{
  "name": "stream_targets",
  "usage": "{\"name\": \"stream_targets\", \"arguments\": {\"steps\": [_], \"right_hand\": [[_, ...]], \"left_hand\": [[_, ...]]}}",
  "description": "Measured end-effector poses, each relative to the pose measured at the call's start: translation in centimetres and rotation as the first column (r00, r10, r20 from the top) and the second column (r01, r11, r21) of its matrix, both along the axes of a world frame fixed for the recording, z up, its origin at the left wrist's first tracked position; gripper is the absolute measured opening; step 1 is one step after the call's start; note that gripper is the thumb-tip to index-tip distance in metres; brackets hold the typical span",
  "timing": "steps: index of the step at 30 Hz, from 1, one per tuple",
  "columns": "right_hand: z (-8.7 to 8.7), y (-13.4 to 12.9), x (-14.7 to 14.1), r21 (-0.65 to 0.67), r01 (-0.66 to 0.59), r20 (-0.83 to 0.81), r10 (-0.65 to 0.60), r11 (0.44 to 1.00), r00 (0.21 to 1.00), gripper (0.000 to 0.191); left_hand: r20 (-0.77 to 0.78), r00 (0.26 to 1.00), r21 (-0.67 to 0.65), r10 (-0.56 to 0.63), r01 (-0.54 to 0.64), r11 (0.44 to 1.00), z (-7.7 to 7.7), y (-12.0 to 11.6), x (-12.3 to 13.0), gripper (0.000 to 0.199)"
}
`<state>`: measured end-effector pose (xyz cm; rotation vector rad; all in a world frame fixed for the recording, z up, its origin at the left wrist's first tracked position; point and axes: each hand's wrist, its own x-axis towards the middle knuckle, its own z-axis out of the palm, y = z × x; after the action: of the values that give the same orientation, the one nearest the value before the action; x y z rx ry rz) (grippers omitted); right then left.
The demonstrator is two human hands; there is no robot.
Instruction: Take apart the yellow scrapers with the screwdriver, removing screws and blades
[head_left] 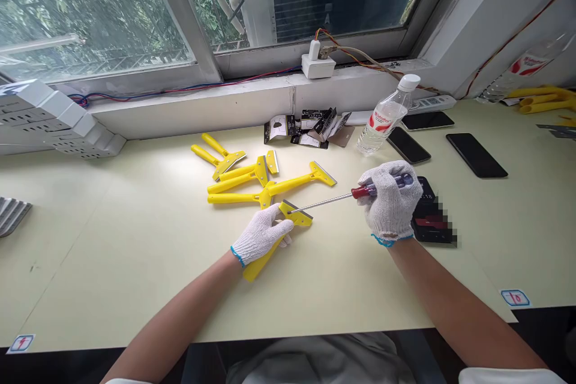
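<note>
My left hand [263, 234], in a white knit glove, is closed around a yellow scraper [296, 214] just below its head. The scraper's handle sticks out under the wrist toward the table's front. In my gloved right hand [391, 201] is a screwdriver [335, 198] with a dark red and clear handle. Its long shaft points left, and the tip meets the scraper head near a screw. Several more yellow scrapers [238, 179] lie in a loose pile beyond my left hand, one [310, 177] with its blade turned right.
Black blade packets [310, 127] lie by the wall. A water bottle [387, 117] stands beside several phones [477, 155], one partly behind my right hand. White boxes [58, 120] are stacked at the left. More yellow handles [546, 99] lie far right, and a power socket [317, 65] sits on the ledge.
</note>
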<state>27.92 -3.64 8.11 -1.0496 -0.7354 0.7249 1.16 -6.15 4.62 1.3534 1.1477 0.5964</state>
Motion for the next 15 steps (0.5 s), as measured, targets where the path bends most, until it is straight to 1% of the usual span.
{"name": "stream_targets", "arguments": {"steps": [7,15], "right_hand": [[0.28,-0.01,-0.15,-0.012,-0.002,-0.024,0.001,1.000,1.000,0.022],[0.09,0.25,0.06,-0.003,0.006,-0.025,-0.006,1.000,1.000,0.023]], "left_hand": [[-0.025,1.000,0.005,-0.013,0.013,1.000,0.25,-0.01,0.03,0.025],[-0.035,0.999,0.020,-0.025,0.026,0.999,0.24,-0.02,-0.06,0.023]]}}
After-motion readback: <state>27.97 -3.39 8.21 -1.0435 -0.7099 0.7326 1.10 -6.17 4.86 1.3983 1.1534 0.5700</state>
